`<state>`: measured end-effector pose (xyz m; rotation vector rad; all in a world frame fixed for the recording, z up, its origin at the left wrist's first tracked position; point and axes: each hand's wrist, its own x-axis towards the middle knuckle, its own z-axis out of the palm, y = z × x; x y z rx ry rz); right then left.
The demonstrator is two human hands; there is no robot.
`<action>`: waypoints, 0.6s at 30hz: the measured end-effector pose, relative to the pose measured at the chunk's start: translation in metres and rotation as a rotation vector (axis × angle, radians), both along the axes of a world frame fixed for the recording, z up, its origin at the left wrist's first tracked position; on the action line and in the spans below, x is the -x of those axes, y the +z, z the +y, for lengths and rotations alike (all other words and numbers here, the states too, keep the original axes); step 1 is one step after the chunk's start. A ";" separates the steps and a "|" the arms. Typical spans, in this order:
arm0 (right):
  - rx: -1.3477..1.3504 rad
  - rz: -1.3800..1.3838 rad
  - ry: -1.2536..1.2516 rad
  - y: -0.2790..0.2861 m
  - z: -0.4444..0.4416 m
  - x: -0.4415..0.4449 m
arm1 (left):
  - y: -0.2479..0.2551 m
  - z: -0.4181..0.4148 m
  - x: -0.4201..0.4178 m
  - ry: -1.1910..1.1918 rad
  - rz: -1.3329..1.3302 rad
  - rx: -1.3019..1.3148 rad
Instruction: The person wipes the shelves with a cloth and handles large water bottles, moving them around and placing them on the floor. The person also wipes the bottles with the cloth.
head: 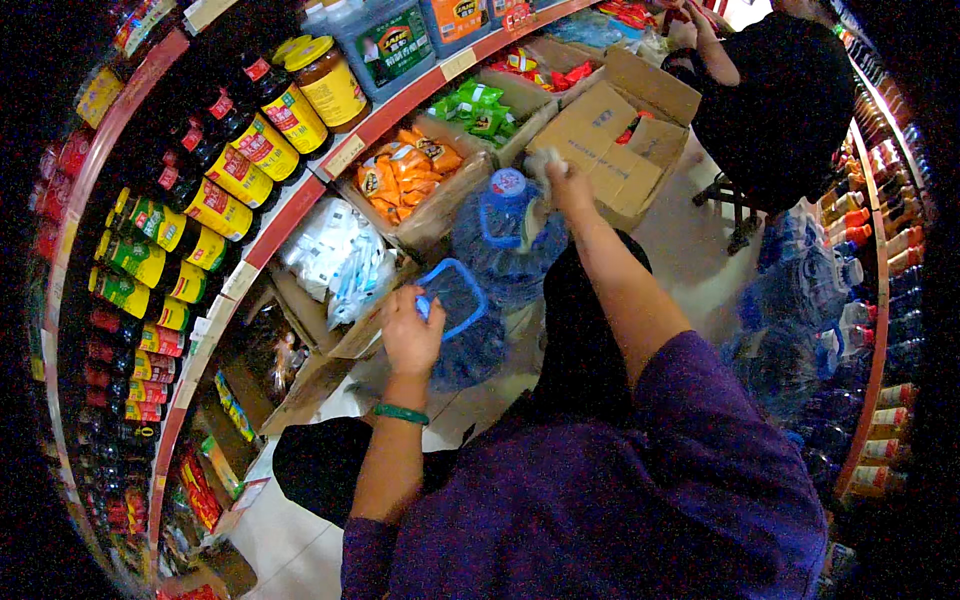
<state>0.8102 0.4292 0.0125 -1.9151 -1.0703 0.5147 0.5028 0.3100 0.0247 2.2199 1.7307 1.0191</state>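
Note:
My left hand (412, 330) is at the blue cap of a large clear water jug (465, 352) with a blue loop handle, fingers curled around the cap's edge. Behind it stands a second water jug (510, 240), its blue cap covered by a printed round top. My right hand (566, 184), blurred, is raised beside that jug's neck, holding a crumpled whitish cloth or tissue (547, 161). A pale strip hangs by the second jug's handle, below my right hand. A green bangle (401, 414) circles my left wrist.
Cardboard boxes of orange packets (409, 176), green packets (476, 109) and white packets (337, 255) line the shelf on the left, stocked with sauce bottles (262, 146). A flattened-top carton (600, 142) lies ahead. Another person (780, 112) is at the upper right, above stacked water bottles (802, 277).

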 end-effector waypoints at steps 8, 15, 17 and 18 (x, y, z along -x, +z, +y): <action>-0.113 -0.051 0.253 -0.066 0.028 -0.023 | 0.003 0.002 -0.007 -0.007 0.014 -0.006; 0.282 -0.362 0.234 -0.100 0.011 -0.050 | -0.001 0.001 0.001 0.000 0.039 -0.027; 0.326 -0.358 0.171 -0.090 0.001 -0.051 | 0.001 0.002 0.000 -0.006 0.026 -0.022; 0.379 -0.355 0.169 -0.082 0.000 -0.052 | 0.002 0.002 -0.002 -0.013 0.018 -0.019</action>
